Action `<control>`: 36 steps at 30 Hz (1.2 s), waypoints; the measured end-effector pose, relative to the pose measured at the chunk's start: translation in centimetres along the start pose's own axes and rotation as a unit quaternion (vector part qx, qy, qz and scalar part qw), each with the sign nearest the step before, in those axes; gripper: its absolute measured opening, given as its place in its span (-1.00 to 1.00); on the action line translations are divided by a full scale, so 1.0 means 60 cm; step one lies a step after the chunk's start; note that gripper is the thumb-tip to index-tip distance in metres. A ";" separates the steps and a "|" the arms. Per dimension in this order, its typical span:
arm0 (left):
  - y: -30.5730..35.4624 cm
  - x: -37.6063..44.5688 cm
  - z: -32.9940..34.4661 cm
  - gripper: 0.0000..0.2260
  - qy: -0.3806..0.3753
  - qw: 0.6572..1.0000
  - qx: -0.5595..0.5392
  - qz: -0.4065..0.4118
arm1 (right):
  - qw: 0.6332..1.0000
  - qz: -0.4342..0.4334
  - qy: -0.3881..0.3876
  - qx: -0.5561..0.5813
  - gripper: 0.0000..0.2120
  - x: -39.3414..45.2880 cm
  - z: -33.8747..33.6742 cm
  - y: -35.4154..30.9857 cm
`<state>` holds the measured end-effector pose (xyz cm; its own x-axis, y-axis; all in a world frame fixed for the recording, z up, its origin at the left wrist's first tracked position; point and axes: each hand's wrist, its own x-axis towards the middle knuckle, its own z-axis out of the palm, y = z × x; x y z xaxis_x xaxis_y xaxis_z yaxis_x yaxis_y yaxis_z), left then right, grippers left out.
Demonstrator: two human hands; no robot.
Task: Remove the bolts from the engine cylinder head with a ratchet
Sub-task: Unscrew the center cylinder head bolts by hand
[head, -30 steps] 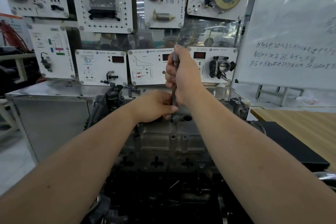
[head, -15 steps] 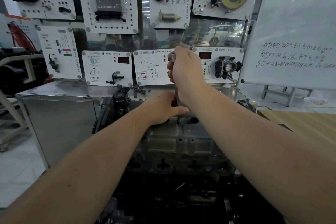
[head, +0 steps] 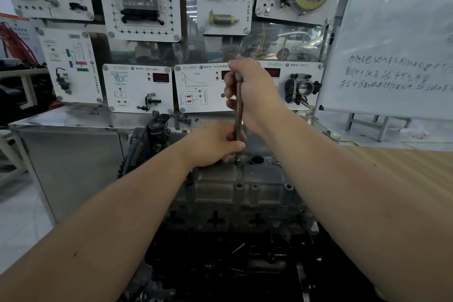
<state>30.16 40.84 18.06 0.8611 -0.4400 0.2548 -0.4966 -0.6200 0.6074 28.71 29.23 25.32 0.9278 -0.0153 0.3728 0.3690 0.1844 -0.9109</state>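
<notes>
Looking down at the engine cylinder head [head: 235, 191], nothing big has changed since a second ago: it sits in the same spot in front of the steel bench [head: 68, 130], with the white training panels [head: 137, 88] and the whiteboard [head: 397, 39] behind it. The view has just drifted a bit (the camera, not the engine). The right hand [head: 252, 91] is wrapped around the top of the ratchet [head: 238, 115], which stands nearly upright, same grip as before, maybe a touch higher against the panels. The left hand [head: 215, 144] pinches the shaft low down, right above the head, fingers curled around it like in the earlier frames. The tool's tip sits on a bolt [head: 236, 161] at the far edge of the head, just beside an open round port [head: 256, 159].
</notes>
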 end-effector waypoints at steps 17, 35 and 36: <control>0.001 -0.001 0.003 -0.96 0.018 1.000 -0.002 0.010 | 0.992 -0.062 0.037 0.108 -0.70 -0.005 -0.013 0.021; -0.005 0.001 0.001 -0.94 0.017 0.999 -0.039 0.005 | 0.999 -0.032 0.025 0.003 -0.72 0.001 -0.010 0.010; -0.005 0.002 0.001 -0.96 0.022 0.999 -0.028 0.001 | 0.999 -0.023 0.035 -0.031 -0.74 0.001 -0.007 0.002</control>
<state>30.44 40.96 17.87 0.8649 -0.4109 0.2882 -0.4921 -0.5811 0.6482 28.86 28.83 25.13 0.9109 -0.0914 0.4024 0.4112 0.1209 -0.9035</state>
